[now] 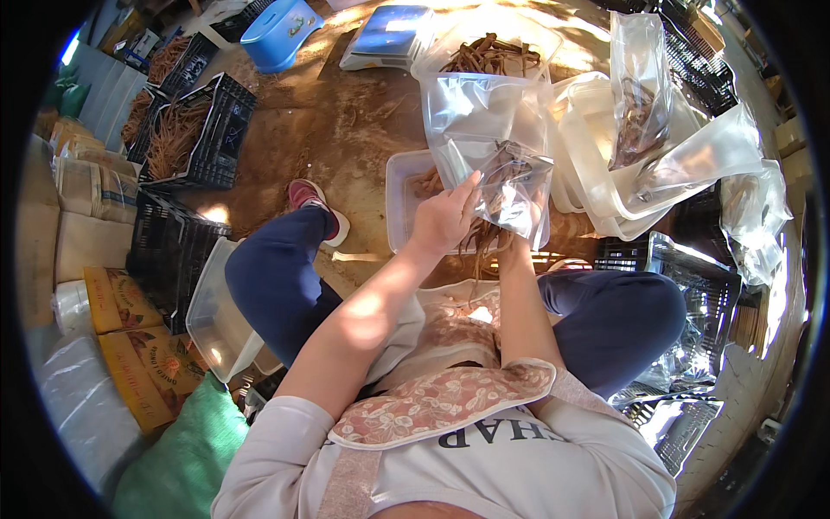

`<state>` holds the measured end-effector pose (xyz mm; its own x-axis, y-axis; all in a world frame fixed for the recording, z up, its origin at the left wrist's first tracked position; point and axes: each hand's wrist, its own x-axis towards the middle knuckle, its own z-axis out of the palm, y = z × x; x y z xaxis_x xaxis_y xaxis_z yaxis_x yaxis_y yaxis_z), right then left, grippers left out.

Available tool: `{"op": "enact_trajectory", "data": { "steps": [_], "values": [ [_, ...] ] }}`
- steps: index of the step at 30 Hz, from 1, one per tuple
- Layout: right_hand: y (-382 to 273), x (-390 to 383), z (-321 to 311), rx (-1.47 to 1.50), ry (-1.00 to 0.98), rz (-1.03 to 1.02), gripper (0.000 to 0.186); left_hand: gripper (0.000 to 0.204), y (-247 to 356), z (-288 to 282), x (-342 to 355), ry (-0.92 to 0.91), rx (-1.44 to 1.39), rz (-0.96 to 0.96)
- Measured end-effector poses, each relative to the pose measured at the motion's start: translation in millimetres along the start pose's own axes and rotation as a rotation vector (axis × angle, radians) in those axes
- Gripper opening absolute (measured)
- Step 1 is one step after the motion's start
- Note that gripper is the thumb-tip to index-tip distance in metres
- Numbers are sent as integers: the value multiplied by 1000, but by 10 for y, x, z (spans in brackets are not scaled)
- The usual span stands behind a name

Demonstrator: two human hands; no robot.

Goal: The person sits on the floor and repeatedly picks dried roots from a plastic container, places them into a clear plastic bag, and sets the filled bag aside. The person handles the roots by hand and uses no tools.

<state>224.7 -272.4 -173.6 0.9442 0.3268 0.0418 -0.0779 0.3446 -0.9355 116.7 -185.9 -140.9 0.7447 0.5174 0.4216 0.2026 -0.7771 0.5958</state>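
Note:
A clear plastic bag (480,108) stretches out in front of me, its near end between my hands. My left hand (443,214) is closed on the bag's left edge, thumb pointing up along the film. On the other side, my right hand (526,227) is mostly behind the shiny film, beside a bunch of thin brown dried roots or stalks (478,239). The bunch hangs out below the bag's near end, and more of it shows through the film. The right fingers are largely hidden. Under my hands stands a translucent tub (397,203) with brown pieces inside.
Beyond the bag is another tub of brown strips (493,57). Filled clear bags (640,104) lean in pale tubs (596,186) at right. A scale (386,39) and blue stool (281,35) stand ahead. Black crates (207,130) and yellow boxes (151,372) line the left.

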Motion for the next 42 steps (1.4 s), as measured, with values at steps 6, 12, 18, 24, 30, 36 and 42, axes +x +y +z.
{"op": "enact_trajectory", "data": {
  "steps": [6, 12, 18, 24, 30, 36, 42],
  "values": [
    [188, -128, 60, 116, 2, 114, 50, 30, 123, -12, -345, 1, -44, 59],
    [395, -178, 125, 270, -39, 268, 48, 37, 201, -152, -522, -15, -50, -171],
    [510, -329, 36, 387, -157, 483, 46, 35, 59, -247, -549, -17, -125, -167],
    [141, -447, 34, 466, -318, 615, 45, 33, 58, -249, -622, -47, -195, -154],
    [-59, -396, 36, 669, -435, 796, 35, 45, 75, -481, -538, -140, -135, -117],
    [279, -346, 342, 559, -367, 649, 17, 40, 124, -728, -480, 0, -59, -93],
    [171, -300, 411, 569, -168, 621, 67, 33, 102, -608, -524, 165, 57, 130]
  ]
}}
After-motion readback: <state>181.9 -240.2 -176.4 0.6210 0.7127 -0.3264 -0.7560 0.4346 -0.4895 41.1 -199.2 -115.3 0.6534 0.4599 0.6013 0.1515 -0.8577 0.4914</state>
